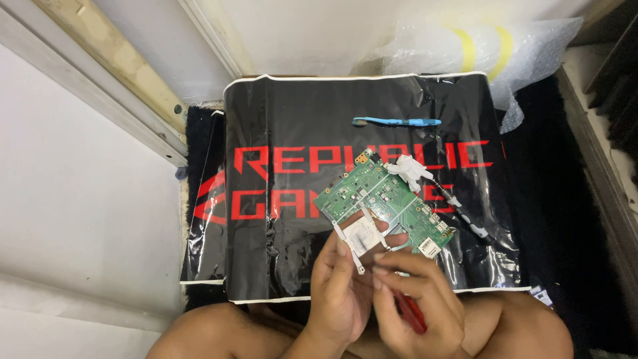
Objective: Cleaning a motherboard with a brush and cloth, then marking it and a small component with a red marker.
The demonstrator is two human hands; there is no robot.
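While both hands work close over the person's bare knees, the left hand (342, 292) comes up from below with its fingers (340, 251) closed narrow on a white metal bracket (362, 234), a flat square plate with thin arms reaching out from its corners. One arm of that bracket pokes down past the fingertips. Right beside it, touching, the right hand (415, 299) curls its fingers (392, 260) tight, pinching at the same bracket's near edge, and a red tool handle (412, 312) shows under the palm, tucked into that hand.

Just beyond the fingertips, the green circuit board (382, 199) lies tilted, its long side running from upper left to lower right, metal ports along the right end. The bracket sits against the board's near edge; whether it is fastened there or lifted free, I cannot tell. At the board's far corner sits a crumpled white wad (409, 169), and a black cable with white bands (458, 209) trails off to the right.

All this rests on a glossy black bag with red lettering (279, 259), lying flat, nothing visible inside it. Farther along the bag lies a blue toothbrush (399, 122). Farthest off, a bubble-wrap bundle with yellow tape (478, 46) sits against the wall.
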